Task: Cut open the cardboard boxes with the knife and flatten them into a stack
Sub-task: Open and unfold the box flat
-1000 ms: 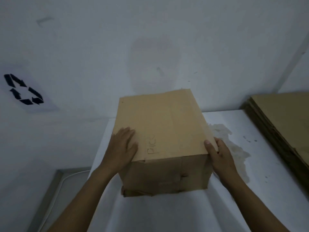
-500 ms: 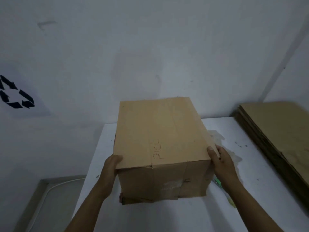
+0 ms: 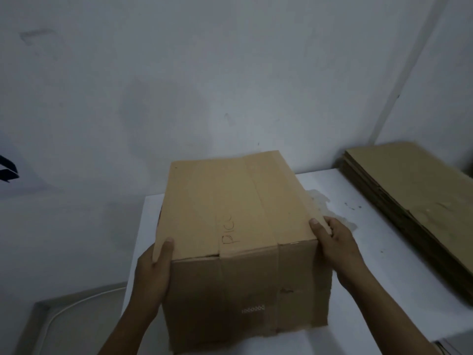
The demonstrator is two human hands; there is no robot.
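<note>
A closed brown cardboard box (image 3: 235, 208) with handwriting on its top stands on the white table (image 3: 358, 242) in front of me. My left hand (image 3: 153, 272) grips its near left edge, thumb over the top. My right hand (image 3: 337, 242) grips the near right top edge, thumb on the top face. A stack of flattened cardboard (image 3: 414, 201) lies on the table at the right. No knife is in view.
A grey-white wall rises right behind the table. A black recycling symbol (image 3: 7, 170) shows at the far left edge. Left of the table, lower down, runs a grey ledge with a white cable (image 3: 66, 308). A stain (image 3: 322, 203) marks the tabletop behind the box.
The box has come nearer to me, towards the table's front edge. My left hand moved from the top face to the left side, thumb now over the top edge.
</note>
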